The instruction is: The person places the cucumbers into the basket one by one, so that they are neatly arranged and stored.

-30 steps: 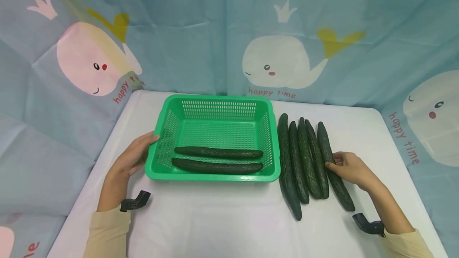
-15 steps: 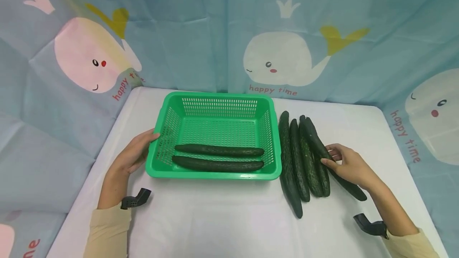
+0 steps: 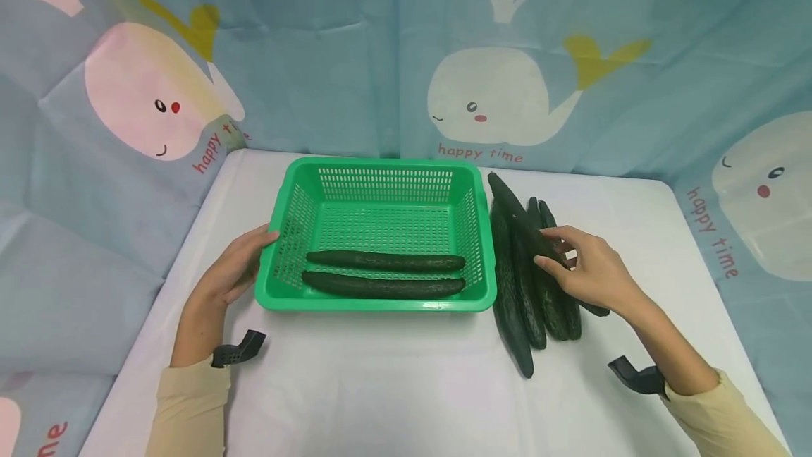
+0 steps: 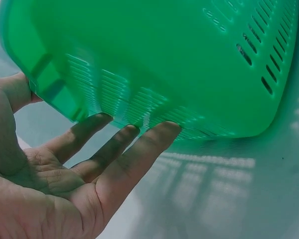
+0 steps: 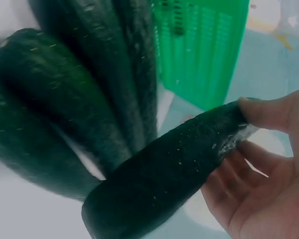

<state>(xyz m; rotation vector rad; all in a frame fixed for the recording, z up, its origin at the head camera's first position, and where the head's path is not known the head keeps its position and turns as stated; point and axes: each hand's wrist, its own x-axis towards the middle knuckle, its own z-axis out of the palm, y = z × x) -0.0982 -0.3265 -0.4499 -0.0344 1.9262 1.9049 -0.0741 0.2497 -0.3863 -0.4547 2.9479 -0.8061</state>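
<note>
My left hand (image 3: 237, 265) holds the left side of a green plastic basket (image 3: 374, 305). In the left wrist view its thumb is at the rim and its fingertips (image 4: 167, 130) touch the slotted outer wall. My right hand (image 3: 593, 270) grips a dark green cucumber (image 3: 517, 211) between thumb and fingers. This cucumber (image 5: 164, 172) slants above several others, its far end beside the basket's right rim. The cucumbers below it, such as the leftmost one (image 3: 510, 323), lie lengthwise on the table and are partly hidden.
Two cucumbers, a rear one (image 3: 387, 261) and a front one (image 3: 383, 285), lie crosswise inside the basket near its front wall. A white cloth covers the table (image 3: 393, 386). Behind it hangs a blue curtain (image 3: 355, 90) printed with whales.
My right hand has lifted the rightmost cucumber off the table and carried it left, over the others, toward the basket. The left hand stays on the basket.
</note>
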